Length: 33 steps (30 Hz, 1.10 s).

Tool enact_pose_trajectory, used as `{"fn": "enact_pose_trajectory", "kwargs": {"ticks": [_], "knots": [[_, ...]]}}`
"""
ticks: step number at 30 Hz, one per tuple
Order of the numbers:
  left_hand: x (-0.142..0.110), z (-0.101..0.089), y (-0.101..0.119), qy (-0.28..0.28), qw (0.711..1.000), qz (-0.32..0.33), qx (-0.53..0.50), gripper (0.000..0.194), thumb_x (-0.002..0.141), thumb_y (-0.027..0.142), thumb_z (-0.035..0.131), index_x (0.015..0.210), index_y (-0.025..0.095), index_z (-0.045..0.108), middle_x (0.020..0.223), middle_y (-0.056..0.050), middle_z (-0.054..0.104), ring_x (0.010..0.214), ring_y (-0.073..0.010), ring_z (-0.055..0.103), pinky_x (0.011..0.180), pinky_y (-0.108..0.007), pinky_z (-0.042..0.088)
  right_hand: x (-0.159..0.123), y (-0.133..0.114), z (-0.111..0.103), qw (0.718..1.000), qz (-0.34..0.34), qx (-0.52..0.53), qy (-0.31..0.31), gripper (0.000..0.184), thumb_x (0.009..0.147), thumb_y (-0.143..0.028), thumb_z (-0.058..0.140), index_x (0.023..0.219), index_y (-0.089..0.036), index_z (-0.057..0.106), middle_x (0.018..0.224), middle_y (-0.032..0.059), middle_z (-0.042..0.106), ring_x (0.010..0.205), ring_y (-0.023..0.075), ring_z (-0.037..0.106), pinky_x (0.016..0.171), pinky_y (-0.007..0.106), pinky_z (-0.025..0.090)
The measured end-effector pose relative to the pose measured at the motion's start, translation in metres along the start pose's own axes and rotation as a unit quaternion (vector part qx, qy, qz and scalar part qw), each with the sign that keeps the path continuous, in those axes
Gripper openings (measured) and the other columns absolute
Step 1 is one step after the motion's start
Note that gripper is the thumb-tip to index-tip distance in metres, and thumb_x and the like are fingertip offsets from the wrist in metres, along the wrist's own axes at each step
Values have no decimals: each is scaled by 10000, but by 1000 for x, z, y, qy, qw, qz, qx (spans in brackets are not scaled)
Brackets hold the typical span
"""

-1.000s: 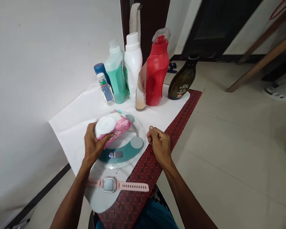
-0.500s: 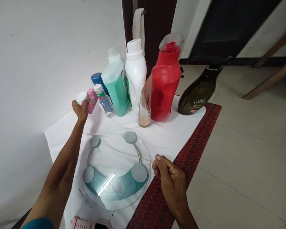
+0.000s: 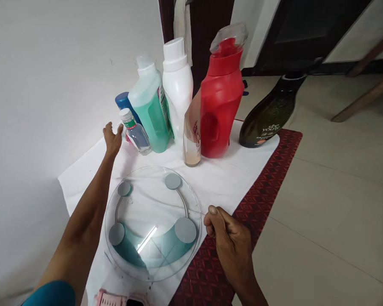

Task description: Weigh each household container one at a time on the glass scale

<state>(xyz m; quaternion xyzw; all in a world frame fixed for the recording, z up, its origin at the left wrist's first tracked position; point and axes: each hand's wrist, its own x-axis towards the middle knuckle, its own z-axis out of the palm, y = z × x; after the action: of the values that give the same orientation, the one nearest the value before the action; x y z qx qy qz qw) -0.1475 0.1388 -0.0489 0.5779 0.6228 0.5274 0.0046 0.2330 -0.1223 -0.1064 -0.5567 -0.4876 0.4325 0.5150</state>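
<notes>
I'm reaching my left hand (image 3: 112, 142) out by the wall, its thumb and fingers spreading apart. The pink packet (image 3: 127, 139) is sitting just to the right of that hand, mostly hiding behind the small clear bottle (image 3: 138, 137), so I can't tell its long axis or whether I'm touching it. My right hand (image 3: 230, 242) is curling into a loose fist, lying farther from the packet and hovering beside the glass bathroom scale (image 3: 147, 212).
</notes>
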Motion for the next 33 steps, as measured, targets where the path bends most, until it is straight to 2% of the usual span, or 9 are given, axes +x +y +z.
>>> {"fn": "enact_pose_trajectory", "kwargs": {"ticks": [2, 4, 7, 10, 15, 21, 26, 29, 33], "knots": [[-15, -11, 17, 52, 999, 4, -14, 721, 1015, 841, 472, 1221, 164, 606, 1287, -233, 640, 1273, -357, 646, 1144, -581, 507, 0, 0, 0, 1000, -2, 1, -3, 651, 1050, -723, 548, 623, -236, 620, 539, -4, 559, 483, 140, 533, 486, 262, 415], [-33, -14, 38, 55, 997, 30, -41, 698, 1039, 827, 450, 1272, 189, 614, 1319, -196, 667, 1250, -309, 666, 1117, -507, 530, 1, 0, 1, 1000, -8, 0, -5, 658, 1050, -727, 542, 619, -236, 614, 533, -6, 548, 479, 139, 520, 487, 267, 408], [-53, -4, 62, -34, 997, 53, -53, 732, 908, 768, 754, 1371, 225, 591, 1436, -180, 656, 1286, -303, 658, 1079, -466, 548, 1, 3, 2, 1000, -14, -3, -3, 652, 1052, -723, 545, 627, -234, 614, 541, -10, 541, 489, 136, 509, 497, 273, 396], [-56, 9, 67, -104, 993, 4, -47, 752, 770, 593, 941, 1316, 209, 595, 1379, -179, 689, 1248, -317, 669, 1044, -474, 563, 0, 4, 5, 1000, -11, -3, 3, 641, 1053, -716, 557, 636, -233, 612, 558, -12, 543, 509, 136, 509, 506, 277, 387], [-52, 8, 62, -94, 993, -43, -58, 605, 715, 478, 964, 1135, 219, 614, 1208, -111, 741, 1025, -276, 699, 947, -459, 587, -1, 4, 7, 1000, -13, 0, 9, 632, 1048, -714, 575, 644, -230, 617, 568, -13, 544, 525, 135, 502, 520, 281, 383], [-89, -47, 96, -47, 993, -23, -101, 694, 704, 654, 951, 1127, 220, 611, 1205, -106, 747, 1060, -291, 753, 910, -441, 632, -1, 3, 7, 1000, -15, 9, 6, 615, 1049, -691, 582, 650, -225, 623, 562, -17, 541, 520, 125, 498, 520, 275, 377], [-144, -108, 145, -146, 986, -18, -76, 693, 737, 586, 976, 1247, 238, 662, 1279, -116, 774, 1110, -325, 784, 880, -468, 665, -2, 1, 9, 999, -20, 29, 9, 583, 1042, -657, 611, 647, -229, 621, 559, -19, 531, 514, 122, 482, 506, 277, 360], [-177, -124, 158, -190, 979, -21, -77, 644, 779, 574, 961, 1254, 238, 686, 1241, -107, 791, 1093, -326, 795, 874, -473, 674, -2, 1, 10, 999, -26, 27, 16, 580, 1041, -651, 618, 643, -229, 622, 555, -18, 526, 513, 122, 481, 510, 279, 364], [-202, -124, 159, -191, 980, 13, -54, 620, 803, 564, 955, 1254, 242, 676, 1202, -86, 780, 1055, -298, 781, 871, -460, 679, -2, 2, 11, 999, -26, 24, 19, 592, 1038, -665, 618, 638, -229, 613, 557, -19, 526, 505, 118, 476, 510, 284, 358]]}}
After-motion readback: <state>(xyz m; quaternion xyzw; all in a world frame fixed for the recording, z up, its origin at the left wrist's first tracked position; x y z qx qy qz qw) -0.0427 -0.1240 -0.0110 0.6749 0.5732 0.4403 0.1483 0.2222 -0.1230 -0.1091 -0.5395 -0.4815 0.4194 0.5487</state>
